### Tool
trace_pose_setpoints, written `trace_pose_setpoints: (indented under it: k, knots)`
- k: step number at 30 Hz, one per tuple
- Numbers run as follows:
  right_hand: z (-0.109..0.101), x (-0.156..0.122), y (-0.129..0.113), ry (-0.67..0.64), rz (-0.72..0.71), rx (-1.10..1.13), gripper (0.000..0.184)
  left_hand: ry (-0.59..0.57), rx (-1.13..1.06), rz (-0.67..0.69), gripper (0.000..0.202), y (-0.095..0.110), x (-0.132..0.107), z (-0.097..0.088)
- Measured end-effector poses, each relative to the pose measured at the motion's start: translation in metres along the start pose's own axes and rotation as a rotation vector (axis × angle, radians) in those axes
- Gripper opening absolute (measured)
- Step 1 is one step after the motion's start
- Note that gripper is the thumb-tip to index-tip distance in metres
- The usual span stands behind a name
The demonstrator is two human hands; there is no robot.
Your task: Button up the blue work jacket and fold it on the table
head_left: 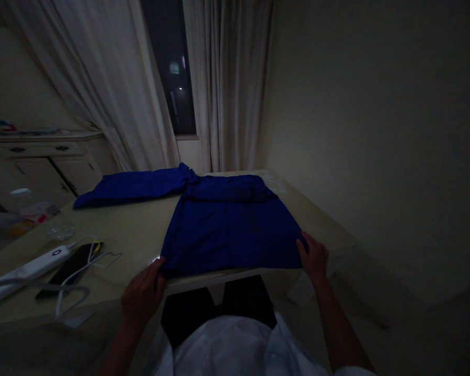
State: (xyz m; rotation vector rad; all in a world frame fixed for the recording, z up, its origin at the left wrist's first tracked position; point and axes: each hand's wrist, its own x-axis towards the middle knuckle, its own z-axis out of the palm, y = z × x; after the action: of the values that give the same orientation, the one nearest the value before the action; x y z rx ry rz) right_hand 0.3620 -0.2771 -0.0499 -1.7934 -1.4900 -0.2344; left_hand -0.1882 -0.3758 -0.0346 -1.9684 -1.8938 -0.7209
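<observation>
In the gloom, the inner layers of the blue cloth (231, 235) are hidden; it covers part of the worktop (141, 222). Whether the left hand (143, 292) and right hand (314, 257) pinch its near corners or only rest there is hard to tell. Both forearms leave the picture, as does a grey cable (8, 282) on the left. The far-left cabinet's small items (8, 126) and the window lights (174, 68) are blurred.
</observation>
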Motion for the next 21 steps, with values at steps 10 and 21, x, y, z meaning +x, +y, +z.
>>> trace_pose_setpoints:
  k: [10,21]
  knots:
    - [-0.0011,0.0002,0.0001,-0.006,-0.002,-0.009,0.059,-0.001,0.001,0.006,0.044,0.0005,-0.0004,0.0001]
    - [0.0043,-0.0008,0.0052,0.015,-0.020,-0.014,0.059,0.036,0.035,0.037,0.043,-0.0026,-0.0011,0.0047]
